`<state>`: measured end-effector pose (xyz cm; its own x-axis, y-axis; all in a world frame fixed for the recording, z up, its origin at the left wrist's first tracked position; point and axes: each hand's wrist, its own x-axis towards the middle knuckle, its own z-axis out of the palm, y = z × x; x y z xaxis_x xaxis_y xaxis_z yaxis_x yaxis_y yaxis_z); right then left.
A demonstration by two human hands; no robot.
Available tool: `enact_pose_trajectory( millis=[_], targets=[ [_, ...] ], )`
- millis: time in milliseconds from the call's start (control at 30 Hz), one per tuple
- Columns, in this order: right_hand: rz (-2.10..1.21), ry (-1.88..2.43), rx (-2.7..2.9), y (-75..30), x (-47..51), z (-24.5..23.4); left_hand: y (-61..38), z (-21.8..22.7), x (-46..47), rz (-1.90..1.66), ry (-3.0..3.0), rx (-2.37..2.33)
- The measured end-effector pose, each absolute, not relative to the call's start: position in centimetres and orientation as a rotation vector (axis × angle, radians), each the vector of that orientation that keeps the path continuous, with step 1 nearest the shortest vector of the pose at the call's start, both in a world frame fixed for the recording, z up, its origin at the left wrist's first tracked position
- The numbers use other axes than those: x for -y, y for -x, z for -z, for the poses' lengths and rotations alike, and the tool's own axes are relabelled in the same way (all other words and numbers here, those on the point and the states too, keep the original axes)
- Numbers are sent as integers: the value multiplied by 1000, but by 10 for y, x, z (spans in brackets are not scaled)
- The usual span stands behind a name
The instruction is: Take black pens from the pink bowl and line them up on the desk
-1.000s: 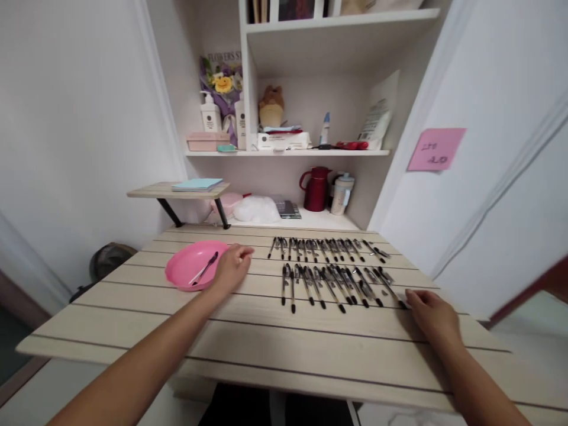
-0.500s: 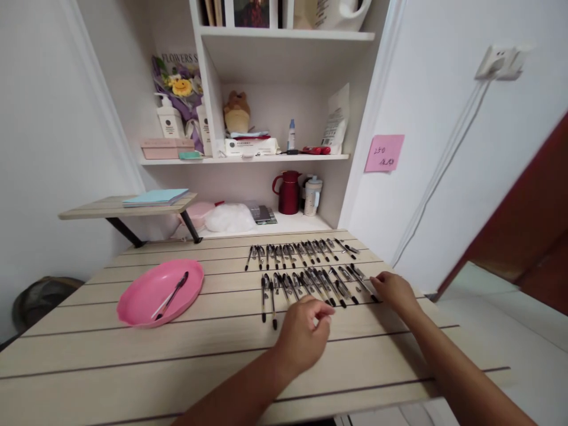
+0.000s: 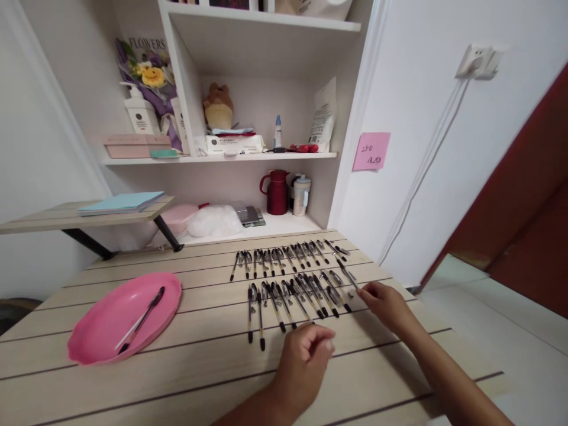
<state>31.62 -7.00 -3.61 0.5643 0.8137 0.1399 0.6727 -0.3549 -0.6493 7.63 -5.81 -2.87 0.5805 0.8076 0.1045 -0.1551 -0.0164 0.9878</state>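
My right hand [image 3: 384, 306] pinches the lower end of a black-and-clear pen [image 3: 347, 273] at the right end of the nearer row. The pen slants away from the fingertips, up and to the left. My left hand [image 3: 304, 364] hovers low at the front of that row, its fingers loosely curled and thumb close to the index finger; nothing shows in it. Several similar pens [image 3: 284, 302] lie side by side in the nearer row, some overlapping. Behind them runs a second row of pens [image 3: 275, 260].
On the left of the slatted wooden table [image 3: 186, 378] sits a pink scalloped plate [image 3: 95, 322] with a black pen [image 3: 144, 316] and a thin white stick in it. A small raised shelf [image 3: 48, 218] carries blue paper [image 3: 122, 202]. At the back stand a red jug [image 3: 277, 192] and a cup [image 3: 301, 196].
The right hand has gripped the end pen of the nearer row and shifted it slightly. The left hand has come nearer to me. The camera view has moved closer and turned right.
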Motion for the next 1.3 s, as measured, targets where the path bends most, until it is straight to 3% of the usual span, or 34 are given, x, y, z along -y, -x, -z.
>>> enact_pose_trajectory(
  millis=[133,300,333,467,533,800,1300],
  targets=[
    [-796,1616,1228,-245,91,29,-81,26,51,-855,-905,-616],
    [-899,1490,1401,-219,81,17,-79,25,42,-914,-708,-552],
    [-862,1552,1416,-232,73,14,-78,24,40,-922,-681,-552],
    [-69,2115,1251,-304,38,8,-76,20,41,-845,-642,-555],
    [126,2377,1299,-332,29,14,-75,19,43,-810,-642,-559],
    [229,2499,1450,-344,29,47,-71,23,42,-709,-623,-545],
    [244,2528,1316,-340,25,53,-73,26,42,-689,-739,-548]
  ],
)
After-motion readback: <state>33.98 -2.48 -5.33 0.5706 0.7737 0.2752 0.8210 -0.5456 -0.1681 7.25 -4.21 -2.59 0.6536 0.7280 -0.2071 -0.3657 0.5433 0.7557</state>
